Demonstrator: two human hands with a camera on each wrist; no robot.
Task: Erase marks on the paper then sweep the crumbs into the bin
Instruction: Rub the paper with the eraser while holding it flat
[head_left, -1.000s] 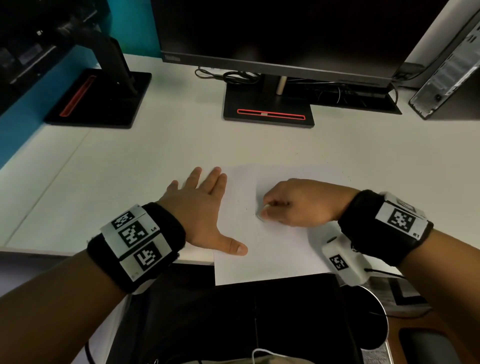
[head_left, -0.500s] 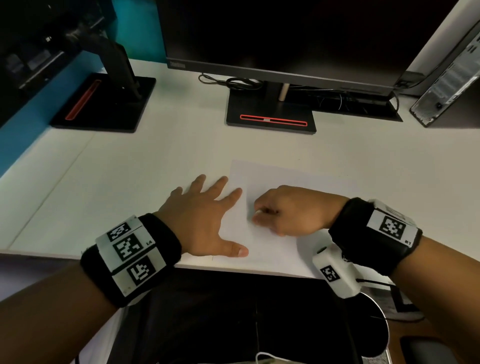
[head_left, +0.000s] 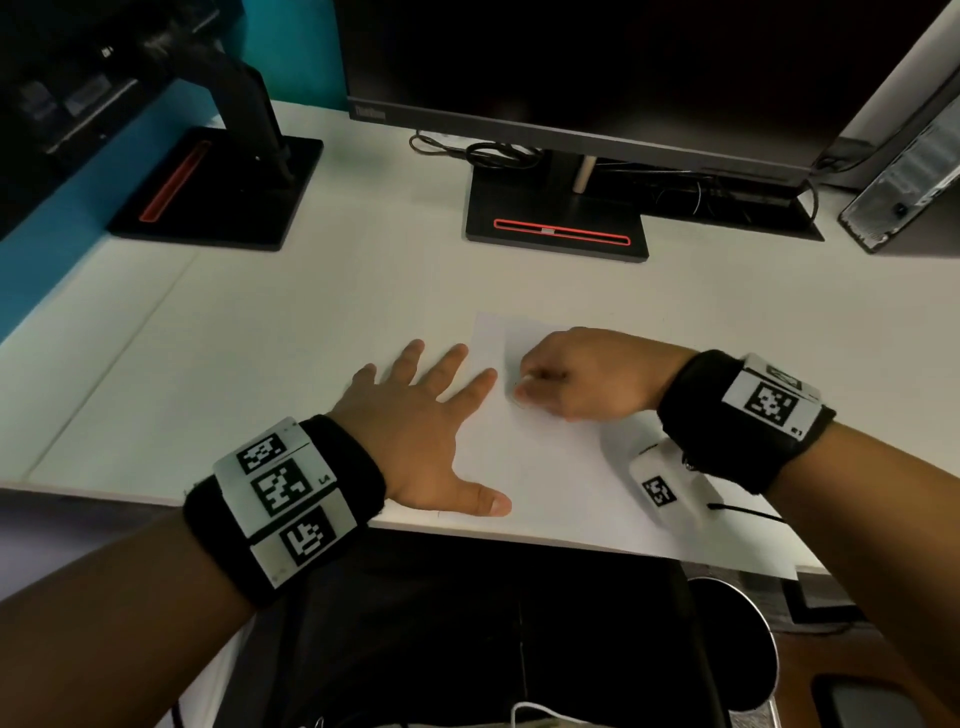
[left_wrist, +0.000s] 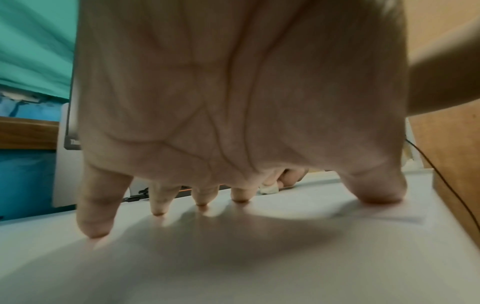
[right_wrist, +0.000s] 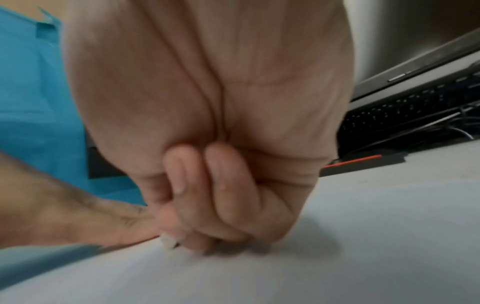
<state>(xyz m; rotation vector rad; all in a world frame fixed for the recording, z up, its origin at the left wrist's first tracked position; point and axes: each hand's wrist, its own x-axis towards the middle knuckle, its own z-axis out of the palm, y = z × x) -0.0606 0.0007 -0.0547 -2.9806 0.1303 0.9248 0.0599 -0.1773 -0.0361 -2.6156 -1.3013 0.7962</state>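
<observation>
Two hands were placed on the paper (head_left: 550, 467): left hand (head_left: 415, 431) spread flat, right hand (head_left: 587, 379) pinching a white eraser (left_wrist: 270, 188). Creasing was judged likely if the pinned sheet were rubbed hard.

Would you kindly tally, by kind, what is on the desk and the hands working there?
Monitor stands with a red strip: 2
Sheets of paper: 1
Erasers: 1
Hands, left hand and right hand: 2
Total: 6
</observation>
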